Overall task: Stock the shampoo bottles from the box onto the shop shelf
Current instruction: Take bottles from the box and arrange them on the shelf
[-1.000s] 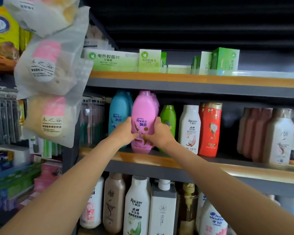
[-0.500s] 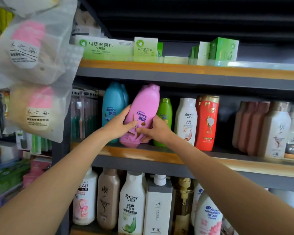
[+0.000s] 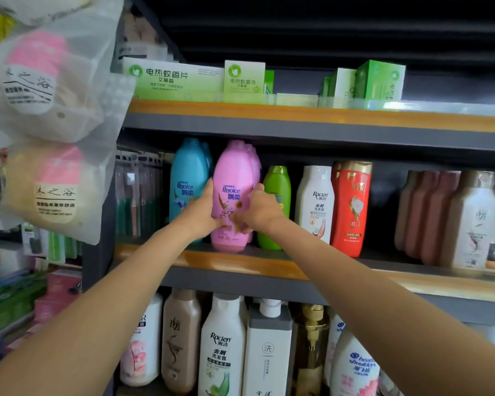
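A pink Rejoice shampoo bottle (image 3: 234,178) stands upright on the middle shelf (image 3: 269,264), between a blue Rejoice bottle (image 3: 187,181) and a green bottle (image 3: 276,195). My left hand (image 3: 200,212) grips the pink bottle's left side. My right hand (image 3: 259,210) holds its right side, with the thumb across the lower label. More pink bottles stand close behind it. The box is out of view.
White Raclen (image 3: 316,201) and red (image 3: 350,207) bottles stand to the right, then brown and white ones. Green cartons (image 3: 243,78) line the top shelf. Bagged goods (image 3: 49,184) hang at the left. Pump bottles (image 3: 267,347) fill the lower shelf.
The pink bottle leaned right half a second ago; both hands have stood it upright on the shelf. The view has shifted slightly.
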Available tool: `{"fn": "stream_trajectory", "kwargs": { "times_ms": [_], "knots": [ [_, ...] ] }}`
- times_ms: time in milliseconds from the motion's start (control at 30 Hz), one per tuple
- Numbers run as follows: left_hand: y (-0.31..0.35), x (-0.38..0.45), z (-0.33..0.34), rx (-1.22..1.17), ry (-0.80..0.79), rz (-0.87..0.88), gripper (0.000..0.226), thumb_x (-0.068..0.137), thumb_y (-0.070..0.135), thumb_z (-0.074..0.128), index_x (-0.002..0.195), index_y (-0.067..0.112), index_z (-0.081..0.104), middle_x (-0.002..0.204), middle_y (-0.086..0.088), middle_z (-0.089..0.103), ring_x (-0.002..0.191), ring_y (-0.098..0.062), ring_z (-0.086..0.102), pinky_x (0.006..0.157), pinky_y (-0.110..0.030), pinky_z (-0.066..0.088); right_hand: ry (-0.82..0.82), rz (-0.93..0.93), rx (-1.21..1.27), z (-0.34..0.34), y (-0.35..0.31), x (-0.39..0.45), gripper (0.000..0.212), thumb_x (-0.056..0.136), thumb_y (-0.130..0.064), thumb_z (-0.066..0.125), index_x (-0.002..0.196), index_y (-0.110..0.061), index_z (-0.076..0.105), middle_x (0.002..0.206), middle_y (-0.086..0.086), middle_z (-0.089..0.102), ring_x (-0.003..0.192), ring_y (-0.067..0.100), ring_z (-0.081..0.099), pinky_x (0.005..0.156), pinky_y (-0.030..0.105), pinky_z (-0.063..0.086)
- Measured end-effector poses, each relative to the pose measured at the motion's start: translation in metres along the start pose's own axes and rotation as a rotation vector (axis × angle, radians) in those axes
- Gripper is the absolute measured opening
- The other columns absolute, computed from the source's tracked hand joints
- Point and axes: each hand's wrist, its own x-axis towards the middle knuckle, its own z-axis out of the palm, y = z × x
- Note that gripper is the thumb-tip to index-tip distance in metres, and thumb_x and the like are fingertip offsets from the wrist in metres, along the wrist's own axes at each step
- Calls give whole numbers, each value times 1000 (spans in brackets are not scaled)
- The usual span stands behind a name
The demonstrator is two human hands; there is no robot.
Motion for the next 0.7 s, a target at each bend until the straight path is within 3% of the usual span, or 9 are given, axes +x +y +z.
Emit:
{"fn": "stream_trajectory", "kwargs": {
  "times_ms": [67, 167, 233, 300, 400, 467, 533, 600, 700],
  "knots": [
    [5, 0, 3, 86, 41, -18, 103, 80, 14, 70, 150, 22, -5, 137, -14, 47, 120, -30, 50, 104, -47, 40, 57, -4, -1, 6, 0, 3, 51, 80, -16, 71, 109, -2, 31, 112, 25, 61, 97, 39, 65, 89, 46, 52],
    [12, -5, 6, 158, 57, -31, 96, 84, 14, 65, 150, 17, -4, 136, -16, 46, 121, -31, 49, 105, -43, 38, 83, -1, 1, 9, -1, 3, 50, 79, -15, 71, 105, -5, 30, 115, 26, 59, 103, 40, 63, 90, 48, 51],
    [16, -16, 4, 125, 88, -16, 86, 85, 11, 64, 149, 16, 7, 131, -15, 51, 116, -30, 53, 99, -39, 42, 134, -16, -62, 2, 0, -1, 48, 82, -18, 68, 112, -1, 34, 118, 24, 59, 105, 38, 61, 91, 46, 49],
    [18, -31, 3, 66, 224, 17, 69, 86, 8, 60, 145, 14, 22, 126, -10, 54, 108, -26, 58, 95, -38, 45, 307, -100, -72, -7, 1, -15, 44, 84, -19, 65, 117, -1, 42, 116, 19, 59, 104, 35, 59, 86, 38, 44],
    [14, -68, 4, -32, 573, 218, 41, 87, 1, 50, 128, 6, 44, 113, -3, 57, 98, -19, 59, 89, -32, 47, 543, -404, 144, -2, 2, -64, 20, 85, -7, 56, 105, -3, 56, 93, 8, 63, 78, 21, 60, 74, 30, 45],
    [4, -105, 15, -85, 663, 384, 35, 81, -3, 46, 116, 0, 50, 104, -5, 56, 90, -15, 58, 81, -25, 48, 527, -583, 247, 26, 11, -105, 13, 84, -3, 51, 95, -2, 59, 77, 3, 61, 57, 7, 50, 61, 21, 44],
    [-18, -152, 41, -81, 598, 453, 33, 77, -4, 44, 109, -5, 53, 99, -13, 57, 87, -14, 55, 76, -16, 42, 422, -667, 272, 71, 31, -147, 12, 82, 0, 50, 90, 0, 59, 74, 4, 60, 54, 3, 43, 57, 16, 38],
    [-59, -204, 81, -56, 462, 403, 28, 79, -4, 45, 106, -7, 54, 98, -17, 58, 87, -15, 52, 74, -13, 37, 242, -649, 275, 129, 63, -187, 13, 82, 0, 49, 91, 2, 59, 77, 2, 59, 56, -1, 44, 58, 12, 35],
    [-142, -297, 153, 18, 134, 42, 27, 87, 1, 49, 114, 0, 51, 103, -14, 57, 88, -18, 53, 71, -18, 37, -65, -490, 187, 227, 134, -243, 19, 86, -5, 45, 96, 2, 60, 82, 8, 62, 61, 14, 54, 55, 22, 44]
  ]
}}
